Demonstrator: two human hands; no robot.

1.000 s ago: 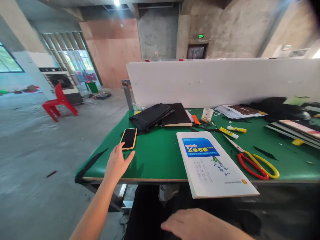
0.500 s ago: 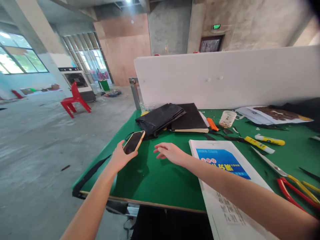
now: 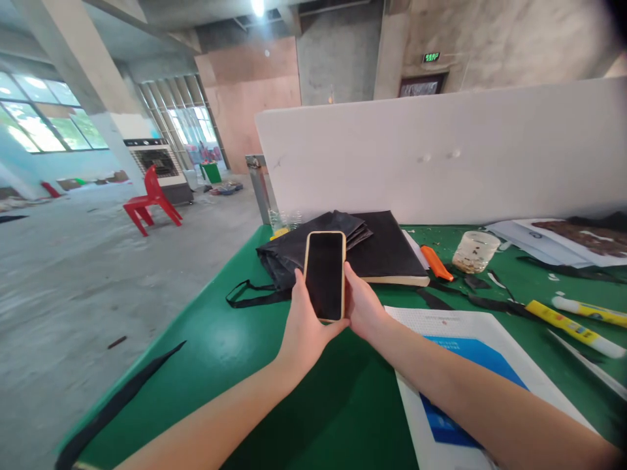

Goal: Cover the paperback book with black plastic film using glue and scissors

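Observation:
A phone with a dark screen and a pale yellow case stands tilted up above the green table. My left hand grips its left side and lower edge, the thumb lying along the side. Against the phone's lower right side is my right hand, its fingers partly hidden behind it. Just behind the phone lie folded black sheets and a black-covered book. A pad with a blue printed cover is under my right forearm.
An orange cutter, a clear cup, glue sticks and black scraps lie on the right. A white board stands along the back. Beyond the table's left edge is a red chair on the floor.
My left hand has brought the phone rightward and turned it upright. My right hand has closed onto its right side. The view has shifted closer to the table.

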